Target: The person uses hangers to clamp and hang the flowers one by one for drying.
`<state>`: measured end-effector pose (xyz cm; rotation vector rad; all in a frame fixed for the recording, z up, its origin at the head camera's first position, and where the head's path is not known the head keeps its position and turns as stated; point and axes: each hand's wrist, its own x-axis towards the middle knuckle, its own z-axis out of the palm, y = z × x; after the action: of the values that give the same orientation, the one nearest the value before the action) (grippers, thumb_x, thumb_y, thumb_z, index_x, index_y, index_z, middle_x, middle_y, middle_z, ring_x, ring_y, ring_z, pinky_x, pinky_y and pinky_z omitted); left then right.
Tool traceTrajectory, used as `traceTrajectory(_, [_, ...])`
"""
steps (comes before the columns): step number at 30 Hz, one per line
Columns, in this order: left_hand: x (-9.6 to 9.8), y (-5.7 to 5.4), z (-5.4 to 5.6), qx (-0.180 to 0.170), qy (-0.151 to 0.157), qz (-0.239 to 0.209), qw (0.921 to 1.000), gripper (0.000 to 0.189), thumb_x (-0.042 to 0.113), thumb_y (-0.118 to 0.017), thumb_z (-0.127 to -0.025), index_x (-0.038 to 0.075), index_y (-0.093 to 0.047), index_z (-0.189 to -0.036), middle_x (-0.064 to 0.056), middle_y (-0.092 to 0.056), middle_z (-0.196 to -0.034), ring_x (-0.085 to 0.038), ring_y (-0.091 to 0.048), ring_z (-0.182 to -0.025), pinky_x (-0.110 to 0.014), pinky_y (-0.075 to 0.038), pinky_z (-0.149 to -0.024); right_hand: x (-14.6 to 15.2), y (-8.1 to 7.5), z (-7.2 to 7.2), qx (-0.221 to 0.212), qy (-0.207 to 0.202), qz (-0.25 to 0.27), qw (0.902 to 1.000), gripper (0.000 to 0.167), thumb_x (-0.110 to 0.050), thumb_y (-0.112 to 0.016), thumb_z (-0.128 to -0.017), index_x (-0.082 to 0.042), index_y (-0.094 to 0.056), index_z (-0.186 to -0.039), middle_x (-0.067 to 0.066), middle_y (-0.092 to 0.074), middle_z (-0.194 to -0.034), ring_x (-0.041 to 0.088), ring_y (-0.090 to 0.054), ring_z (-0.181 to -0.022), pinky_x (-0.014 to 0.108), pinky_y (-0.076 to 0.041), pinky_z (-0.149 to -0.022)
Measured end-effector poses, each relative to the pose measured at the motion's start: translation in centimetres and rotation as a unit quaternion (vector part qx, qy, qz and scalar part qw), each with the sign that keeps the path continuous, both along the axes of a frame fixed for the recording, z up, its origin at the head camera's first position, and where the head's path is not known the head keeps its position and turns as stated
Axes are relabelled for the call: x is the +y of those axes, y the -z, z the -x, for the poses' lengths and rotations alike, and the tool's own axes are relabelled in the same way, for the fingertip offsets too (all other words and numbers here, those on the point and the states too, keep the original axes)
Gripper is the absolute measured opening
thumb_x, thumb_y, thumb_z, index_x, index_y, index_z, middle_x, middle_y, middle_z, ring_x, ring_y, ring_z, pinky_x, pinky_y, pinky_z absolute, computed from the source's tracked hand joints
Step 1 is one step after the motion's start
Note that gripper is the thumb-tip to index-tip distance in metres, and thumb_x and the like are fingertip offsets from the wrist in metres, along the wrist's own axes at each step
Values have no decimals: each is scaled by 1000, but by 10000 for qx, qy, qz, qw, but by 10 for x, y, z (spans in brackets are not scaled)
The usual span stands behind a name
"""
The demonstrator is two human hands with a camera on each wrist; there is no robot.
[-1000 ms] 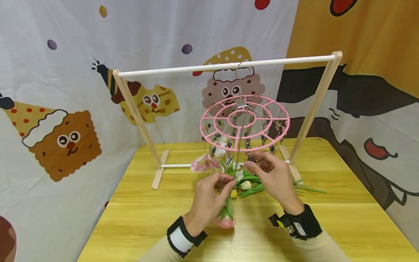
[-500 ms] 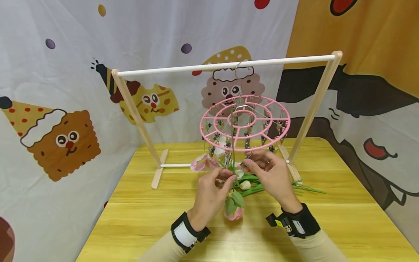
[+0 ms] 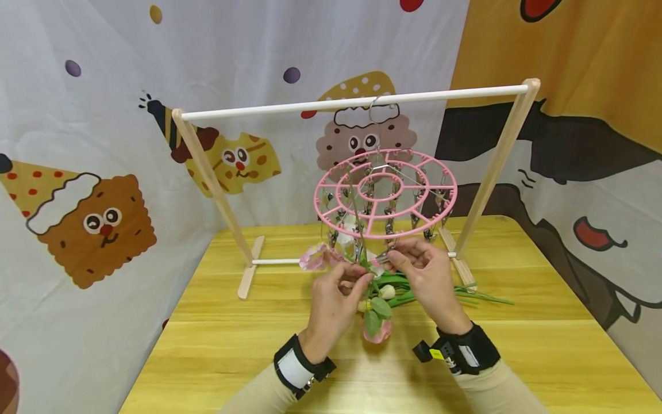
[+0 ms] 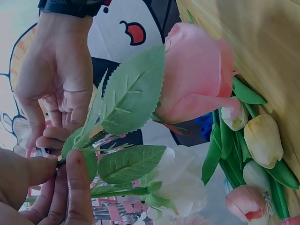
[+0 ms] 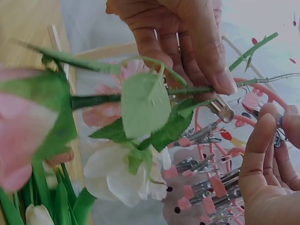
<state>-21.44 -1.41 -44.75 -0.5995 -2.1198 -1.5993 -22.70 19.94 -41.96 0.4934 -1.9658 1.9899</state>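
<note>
My left hand [image 3: 336, 305] pinches the green stem of a pink rose [image 3: 377, 332] between thumb and fingertips. The rose hangs head down, its leaves [image 4: 133, 91] just below the fingers, and its stem end rises leftward past the pink round clip hanger [image 3: 385, 236]. My right hand [image 3: 426, 282] pinches a small metal clip [image 3: 384, 256] hanging from that hanger; the clip points left toward the stem. In the right wrist view, fingers partly cover the clip. A white flower [image 5: 117, 176] and a ruffled pink flower [image 3: 318, 257] hang close beside the rose.
A rack with a white top bar [image 3: 289, 108] and wooden legs [image 3: 207, 172] carries the hanger. Several more metal clips [image 5: 201, 136] dangle under it. Tulips [image 4: 263, 140] with long green stems lie on the wooden table [image 3: 217, 356]. A printed curtain [image 3: 289, 34] stands behind.
The rose head has swung right and slightly up, while the stem's upper end has tipped left. The clip in my right hand has turned from hanging down to pointing left.
</note>
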Motion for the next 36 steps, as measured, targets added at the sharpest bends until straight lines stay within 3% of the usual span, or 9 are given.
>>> traceTrajectory(8, [0,0,1,-111,175,-248,9995,13,7,-88,-105,-1,-79,-111,-18,-87,-103,-41,-85,-77,-29,-72,-65,-7,3,-1,211,217,511,9982,15,7,-74,-110,17,-70,-120,-1,-87,-98,12,-84,-78,30,-73,-75])
traceTrajectory(17, [1,0,0,15,109,-228,9997,13,8,-88,-105,0,-80,-110,-16,-87,-102,-26,-86,-76,-31,-73,-66,-15,4,0,237,266,770,9964,9,10,-75,-108,16,-71,-113,2,-88,-94,12,-84,-74,30,-72,-71])
traceTrajectory(30, [1,-1,2,-223,323,-396,9984,12,5,-87,-105,-1,-79,-112,-17,-86,-106,-30,-88,-81,-29,-73,-70,-22,7,1,46,140,818,9965,11,9,-74,-109,18,-72,-115,0,-86,-93,9,-83,-76,29,-72,-72])
traceTrajectory(36, [2,-2,3,-185,312,-436,9984,12,3,-87,-105,-2,-78,-111,-19,-86,-107,-31,-89,-87,-30,-74,-74,-24,8,2,-21,99,799,9968,20,7,-73,-111,24,-69,-120,0,-84,-93,9,-82,-78,27,-71,-72])
